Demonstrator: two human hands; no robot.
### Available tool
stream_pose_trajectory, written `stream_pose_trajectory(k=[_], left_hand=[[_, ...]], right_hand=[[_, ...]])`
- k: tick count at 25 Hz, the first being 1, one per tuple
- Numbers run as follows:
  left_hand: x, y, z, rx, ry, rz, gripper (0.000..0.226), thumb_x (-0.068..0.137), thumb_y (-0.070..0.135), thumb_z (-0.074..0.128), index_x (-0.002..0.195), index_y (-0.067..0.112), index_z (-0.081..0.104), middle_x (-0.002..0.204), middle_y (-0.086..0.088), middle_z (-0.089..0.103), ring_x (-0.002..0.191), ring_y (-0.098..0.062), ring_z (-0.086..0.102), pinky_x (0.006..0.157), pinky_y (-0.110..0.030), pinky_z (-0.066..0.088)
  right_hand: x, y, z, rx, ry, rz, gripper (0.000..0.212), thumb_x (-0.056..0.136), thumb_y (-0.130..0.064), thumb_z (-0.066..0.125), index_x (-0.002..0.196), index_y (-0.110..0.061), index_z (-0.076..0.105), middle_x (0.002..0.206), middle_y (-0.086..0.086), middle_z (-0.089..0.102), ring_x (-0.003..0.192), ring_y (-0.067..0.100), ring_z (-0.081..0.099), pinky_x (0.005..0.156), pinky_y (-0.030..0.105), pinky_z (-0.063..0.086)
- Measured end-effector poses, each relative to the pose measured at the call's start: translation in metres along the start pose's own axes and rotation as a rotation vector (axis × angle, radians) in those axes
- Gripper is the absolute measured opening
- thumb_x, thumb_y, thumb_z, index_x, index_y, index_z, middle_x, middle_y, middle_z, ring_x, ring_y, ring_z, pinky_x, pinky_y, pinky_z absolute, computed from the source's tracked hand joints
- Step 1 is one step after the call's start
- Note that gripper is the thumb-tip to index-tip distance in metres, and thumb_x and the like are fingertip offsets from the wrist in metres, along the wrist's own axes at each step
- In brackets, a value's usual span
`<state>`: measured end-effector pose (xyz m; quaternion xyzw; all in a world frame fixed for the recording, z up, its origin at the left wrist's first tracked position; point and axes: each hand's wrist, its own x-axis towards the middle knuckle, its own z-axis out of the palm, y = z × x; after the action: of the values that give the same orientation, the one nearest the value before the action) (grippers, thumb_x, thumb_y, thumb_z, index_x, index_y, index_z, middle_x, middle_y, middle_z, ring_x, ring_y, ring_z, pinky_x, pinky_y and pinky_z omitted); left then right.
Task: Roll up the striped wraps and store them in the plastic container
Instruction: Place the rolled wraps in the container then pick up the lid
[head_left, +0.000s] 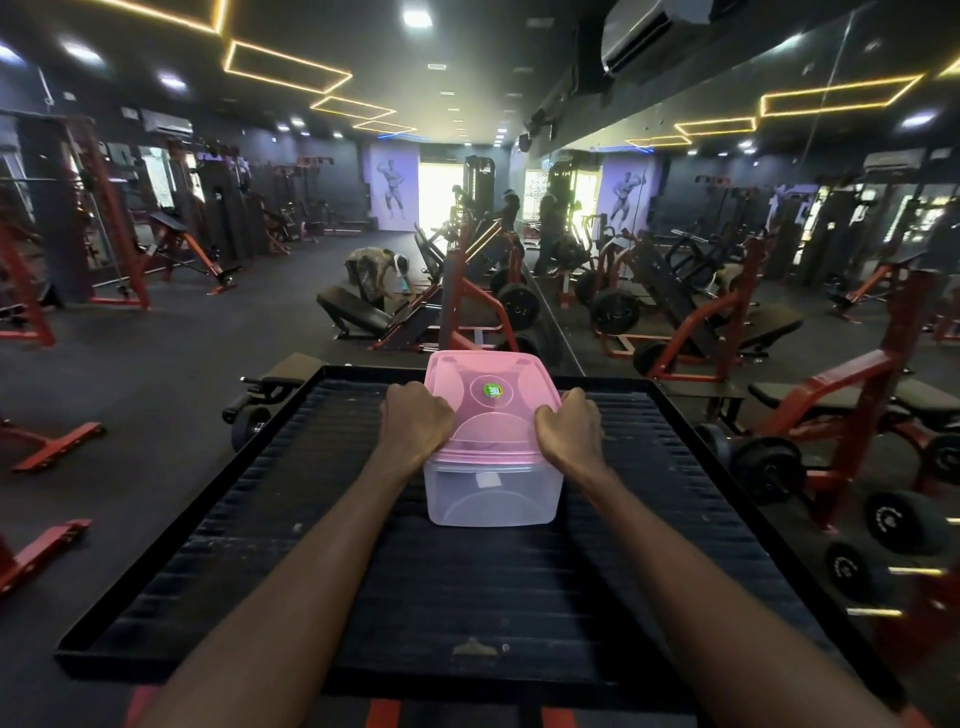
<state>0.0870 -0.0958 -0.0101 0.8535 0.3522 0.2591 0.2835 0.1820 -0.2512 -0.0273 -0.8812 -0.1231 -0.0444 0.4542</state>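
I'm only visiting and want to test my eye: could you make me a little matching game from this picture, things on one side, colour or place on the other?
Things:
1. lid
2. tub
3. tray
4. left hand

Descriptions:
A. black, ribbed
B. pink, with a round green sticker
C. on the lid's left edge
D. clear, under the lid

Pairs: 1-B, 2-D, 3-A, 4-C

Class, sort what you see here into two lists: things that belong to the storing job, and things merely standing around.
Belongs to the job:
plastic container
pink lid
left hand
right hand

Just standing around:
black ribbed platform
dumbbells
red benches
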Motion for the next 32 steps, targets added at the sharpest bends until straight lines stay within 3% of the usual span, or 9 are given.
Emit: stream_pose_trajectory(k=[4,8,12,16,21,24,28,32], left_hand=[[0.001,-0.005,0.002,0.026,-0.006,-0.001,0.036,0.097,0.019,0.048,0.114,-0.009,0.063,0.12,-0.025,0.063,0.106,-0.036,0.061,0.075,-0.033,0.039],[0.001,-0.012,0.008,0.022,0.001,-0.018,0.037,0.096,0.022,0.048,0.113,-0.006,0.064,0.121,-0.023,0.064,0.108,-0.035,0.061,0.086,-0.038,0.048],[0.006,-0.011,0.01,0.022,-0.041,0.006,0.035,0.097,0.021,0.048,0.113,-0.006,0.063,0.123,-0.022,0.061,0.11,-0.033,0.057,0.081,-0.035,0.04],[0.021,-0.004,0.01,0.05,-0.096,0.103,0.039,0.098,0.024,0.045,0.121,-0.005,0.059,0.125,-0.023,0.061,0.115,-0.036,0.055,0.095,-0.04,0.043],[0.043,0.004,0.02,0.072,-0.194,0.177,0.04,0.098,0.024,0.038,0.122,-0.003,0.056,0.126,-0.026,0.061,0.115,-0.041,0.056,0.099,-0.043,0.045],[0.047,0.002,0.025,0.07,-0.236,0.167,0.04,0.1,0.023,0.035,0.123,-0.003,0.055,0.128,-0.027,0.06,0.116,-0.043,0.056,0.098,-0.043,0.045],[0.058,-0.006,0.028,0.051,-0.229,0.159,0.04,0.099,0.024,0.037,0.126,-0.001,0.055,0.129,-0.023,0.061,0.111,-0.036,0.06,0.088,-0.037,0.046],[0.058,-0.006,0.026,0.032,-0.228,0.181,0.04,0.1,0.019,0.045,0.135,0.0,0.051,0.135,-0.018,0.059,0.119,-0.034,0.058,0.098,-0.037,0.047]], right_hand=[[-0.007,-0.001,0.003,-0.083,0.01,-0.018,0.045,0.093,-0.027,0.055,0.133,-0.008,0.045,0.135,0.013,0.05,0.122,0.031,0.051,0.099,0.048,0.049],[-0.008,-0.004,0.002,-0.131,0.004,-0.012,0.05,0.094,-0.029,0.054,0.138,-0.009,0.042,0.14,0.013,0.047,0.125,0.031,0.05,0.101,0.047,0.048],[-0.005,-0.007,-0.002,-0.198,-0.017,-0.004,0.054,0.094,-0.032,0.055,0.141,-0.011,0.039,0.141,0.014,0.044,0.125,0.033,0.05,0.1,0.048,0.048],[0.007,-0.017,-0.007,-0.3,-0.089,-0.207,0.051,0.095,-0.033,0.053,0.14,-0.012,0.042,0.143,0.015,0.043,0.125,0.034,0.049,0.102,0.048,0.046],[0.029,-0.035,-0.003,-0.479,-0.262,-0.325,0.058,0.1,-0.043,0.046,0.15,-0.015,0.035,0.164,0.017,0.017,0.145,0.043,0.028,0.115,0.06,0.03],[0.034,-0.032,0.007,-0.572,-0.396,-0.319,0.059,0.1,-0.054,0.036,0.145,-0.015,0.038,0.158,0.018,0.031,0.139,0.041,0.038,0.112,0.061,0.033],[0.037,-0.027,0.014,-0.571,-0.388,-0.272,0.067,0.095,-0.063,0.029,0.146,-0.021,0.035,0.158,0.013,0.03,0.139,0.044,0.038,0.11,0.066,0.032],[0.038,-0.031,0.011,-0.616,-0.375,-0.245,0.067,0.098,-0.057,0.035,0.151,-0.016,0.029,0.16,0.016,0.024,0.136,0.041,0.042,0.109,0.059,0.038]])
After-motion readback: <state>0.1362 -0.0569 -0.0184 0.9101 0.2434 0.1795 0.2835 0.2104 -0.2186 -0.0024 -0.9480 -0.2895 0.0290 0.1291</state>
